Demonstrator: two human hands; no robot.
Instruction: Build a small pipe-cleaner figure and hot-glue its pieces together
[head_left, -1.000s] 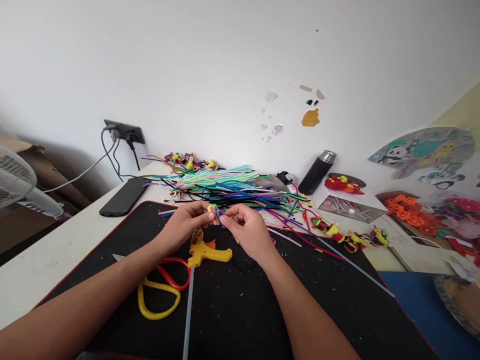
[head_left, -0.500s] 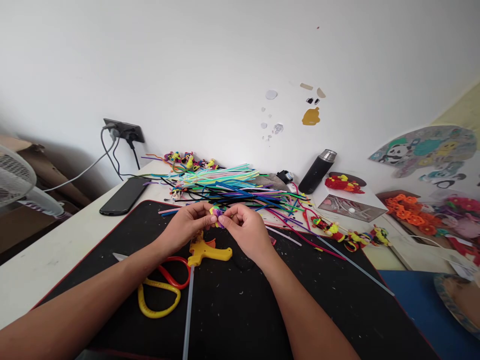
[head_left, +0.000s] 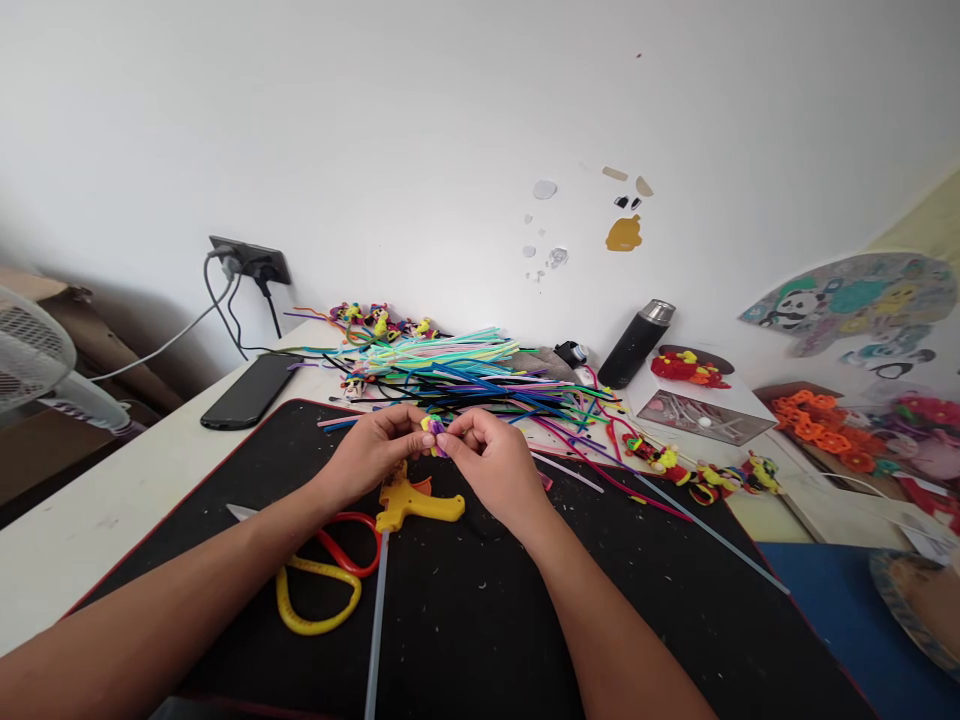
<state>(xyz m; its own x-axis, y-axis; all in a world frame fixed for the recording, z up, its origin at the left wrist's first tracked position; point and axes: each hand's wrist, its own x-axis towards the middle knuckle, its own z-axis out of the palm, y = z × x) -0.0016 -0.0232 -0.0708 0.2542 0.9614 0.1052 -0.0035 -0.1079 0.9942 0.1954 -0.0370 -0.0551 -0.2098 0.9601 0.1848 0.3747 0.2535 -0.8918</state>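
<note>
Between the fingertips of both hands is a small yellow and purple pipe-cleaner figure [head_left: 433, 428], partly covered by the thumbs. My left hand [head_left: 386, 445] pinches it from the left, and my right hand [head_left: 491, 460] pinches its right side. Just below them a yellow glue gun [head_left: 420, 505] lies on the black mat [head_left: 480, 620], a long pale glue stick [head_left: 377, 620] running from it toward me. Scissors with red and yellow handles [head_left: 319, 597] rest under my left forearm, which hides part of them.
Behind the hands spreads a pile of colourful pipe cleaners [head_left: 450, 360]. Several finished figures [head_left: 716, 478] lie at the right, others at the back. A black phone [head_left: 251, 390] is at the left; a black flask [head_left: 636, 345] stands near a white box [head_left: 701, 410].
Both hands stay in almost the same place, still pinching the figure. Only a slight shift of the fingers and of the camera's view shows.
</note>
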